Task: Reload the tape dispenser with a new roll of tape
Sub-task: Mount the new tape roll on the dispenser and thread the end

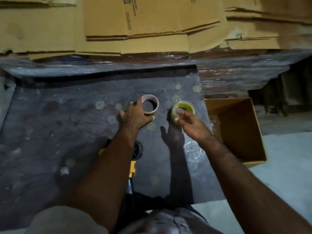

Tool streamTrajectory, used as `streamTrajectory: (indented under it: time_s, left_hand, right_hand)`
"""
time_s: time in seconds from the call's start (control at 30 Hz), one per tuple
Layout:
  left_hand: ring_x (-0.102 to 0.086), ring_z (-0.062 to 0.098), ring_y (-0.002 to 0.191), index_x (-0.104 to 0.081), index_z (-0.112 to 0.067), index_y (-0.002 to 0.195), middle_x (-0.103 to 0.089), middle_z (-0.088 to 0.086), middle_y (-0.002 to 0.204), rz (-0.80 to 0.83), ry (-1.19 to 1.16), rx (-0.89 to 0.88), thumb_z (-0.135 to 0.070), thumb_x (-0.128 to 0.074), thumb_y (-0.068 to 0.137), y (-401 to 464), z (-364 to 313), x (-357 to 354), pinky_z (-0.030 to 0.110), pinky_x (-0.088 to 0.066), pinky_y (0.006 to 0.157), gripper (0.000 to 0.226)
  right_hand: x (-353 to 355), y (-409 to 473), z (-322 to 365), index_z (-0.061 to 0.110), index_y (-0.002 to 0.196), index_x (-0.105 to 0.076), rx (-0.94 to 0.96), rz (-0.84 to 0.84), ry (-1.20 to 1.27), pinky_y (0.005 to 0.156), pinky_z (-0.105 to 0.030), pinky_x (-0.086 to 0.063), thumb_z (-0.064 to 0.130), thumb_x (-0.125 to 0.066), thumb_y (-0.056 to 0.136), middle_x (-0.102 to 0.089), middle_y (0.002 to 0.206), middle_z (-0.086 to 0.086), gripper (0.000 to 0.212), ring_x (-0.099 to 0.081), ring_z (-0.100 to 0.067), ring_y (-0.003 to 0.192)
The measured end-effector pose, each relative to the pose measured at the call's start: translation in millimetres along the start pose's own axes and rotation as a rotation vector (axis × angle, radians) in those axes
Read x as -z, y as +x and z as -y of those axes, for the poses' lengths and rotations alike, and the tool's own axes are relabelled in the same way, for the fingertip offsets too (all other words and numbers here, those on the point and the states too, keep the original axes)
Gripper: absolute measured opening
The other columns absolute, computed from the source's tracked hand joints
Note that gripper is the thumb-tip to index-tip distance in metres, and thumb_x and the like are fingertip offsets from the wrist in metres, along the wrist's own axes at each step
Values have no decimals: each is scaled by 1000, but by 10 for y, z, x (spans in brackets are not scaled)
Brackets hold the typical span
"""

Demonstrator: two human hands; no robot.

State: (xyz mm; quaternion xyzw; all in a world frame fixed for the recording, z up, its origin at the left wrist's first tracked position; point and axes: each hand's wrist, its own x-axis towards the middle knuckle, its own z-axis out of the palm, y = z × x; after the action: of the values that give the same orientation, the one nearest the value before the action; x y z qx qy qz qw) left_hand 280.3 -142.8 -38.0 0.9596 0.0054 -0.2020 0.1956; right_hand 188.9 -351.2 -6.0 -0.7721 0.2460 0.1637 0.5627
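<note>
Head view: left hand (135, 114) pinches the rim of a near-empty brown cardboard tape core (150, 104), its hole facing up and toward the camera, while the right hand (191, 123), grip loosely spread, has its fingertips (177, 119) at the edge of a fresh clear tape roll with a yellow printed core (183, 109), hole also tilted up, just beside the first ring. The yellow-and-black tape dispenser (133, 166) lies on the dark plastic-wrapped bench (59, 124), long axis running toward the person, mostly hidden under the left forearm. An open brown cardboard box (236, 125) sits right; flattened cardboard sheets (135, 22) are stacked behind, blurred.
</note>
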Motion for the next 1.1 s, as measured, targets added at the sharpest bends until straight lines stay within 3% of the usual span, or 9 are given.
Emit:
streamTrajectory:
  time_s: [0.1, 0.2, 0.4, 0.47, 0.6, 0.7, 0.83, 1.0, 1.1]
  left_hand:
    - [-33, 31, 149, -10, -38, 157, -40, 9, 160, 94, -35, 2, -71, -67, 66, 48, 83, -37, 62, -26, 112, 113]
    - [-33, 34, 149, -5, -29, 160, -35, 12, 162, 72, -28, 36, -60, -71, 78, -22, 102, 1, 62, -26, 112, 110]
    - [-50, 36, 132, -33, -19, 146, -55, 10, 143, -76, -51, -37, -44, -67, 87, -373, 98, 147, 57, -33, 106, 73]
    - [-52, 35, 130, -35, -22, 144, -58, 8, 141, -95, -71, -74, -46, -66, 86, -493, 122, 204, 55, -38, 103, 71]
    - [-57, 26, 129, -36, -36, 140, -60, -4, 141, -84, -256, -125, -62, -66, 75, -683, 110, 465, 56, -48, 101, 77]
    - [-57, 16, 129, -41, -45, 134, -62, -11, 137, -129, -397, -165, -70, -68, 69, -762, 64, 693, 54, -48, 102, 75]
    - [-57, 7, 124, -52, -24, 138, -63, -2, 136, -117, -677, -259, -43, -83, 77, -888, 74, 1024, 35, -48, 104, 71]
    - [-68, 15, 100, -63, -12, 127, -72, 4, 110, -63, -867, -287, -19, -78, 86, -1128, 402, 1408, 23, -52, 84, 44]
    - [-67, 10, 86, -68, -12, 117, -72, 4, 98, -88, -882, -278, -20, -74, 91, -1311, 668, 1549, 22, -51, 76, 28]
  right_hand:
    - [48, 132, -36, 22, 140, -56, 32, 44, -125, 113, -40, -42, 32, -67, 93, -57, 144, -2, 49, -54, -16, 129]
    - [24, 247, -74, 16, 143, -51, 106, 72, -312, 113, -43, -42, 30, -65, 93, -55, 146, -9, 54, -53, -26, 132]
    - [-86, 315, -143, 21, 113, -60, 170, 9, -848, 104, -55, -37, 16, -59, 89, -65, 116, -10, 24, -59, -32, 114]
    - [-61, 283, -74, 24, 112, -63, 158, -24, -916, 103, -52, -36, 8, -58, 86, -68, 110, -9, 31, -62, -31, 111]
    - [21, 186, 266, 12, 123, -66, 284, -40, -649, 93, -43, -50, 19, -63, 92, -72, 115, -20, 32, -66, -40, 108]
    - [-33, -114, 587, 3, 128, -64, 345, 40, -247, 104, -43, -49, 12, -66, 93, -69, 125, -17, 36, -65, -29, 114]
    - [-264, -624, 900, 6, 126, -64, 379, 228, 117, 87, -24, -54, 3, -58, 97, -73, 111, -10, 30, -69, -13, 99]
    - [-702, -1087, 1062, 7, 131, -63, 414, 333, 219, 89, -32, -54, 10, -59, 98, -69, 121, -21, 34, -67, -20, 103]
    - [-1005, -1348, 1114, 4, 129, -63, 422, 338, 208, 84, -25, -55, 7, -58, 98, -73, 107, -4, 32, -67, -12, 98]
